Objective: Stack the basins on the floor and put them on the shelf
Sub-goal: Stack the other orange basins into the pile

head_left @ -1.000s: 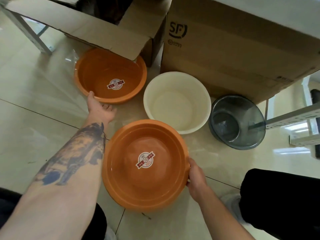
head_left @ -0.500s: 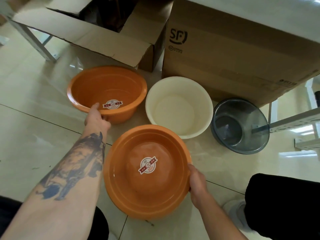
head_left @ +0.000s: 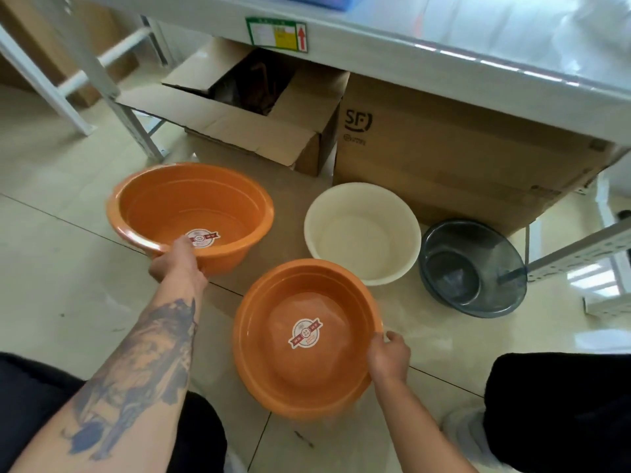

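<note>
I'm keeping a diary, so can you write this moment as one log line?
left hand: grips far orange basin | right hand: grips near orange basin | unstacked

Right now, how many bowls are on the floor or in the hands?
4. One orange basin gripped by the left hand, another orange basin held by the right hand, a cream basin and a dark see-through basin by the boxes. None looks hidden.

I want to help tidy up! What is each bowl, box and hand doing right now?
Far orange basin: lifted, tilted, empty.
Near orange basin: empty, gripped at rim.
White basin: on floor, empty.
Grey basin: on floor, empty.
Left box: flaps open.
Left hand: gripping rim.
Right hand: gripping rim.
</note>
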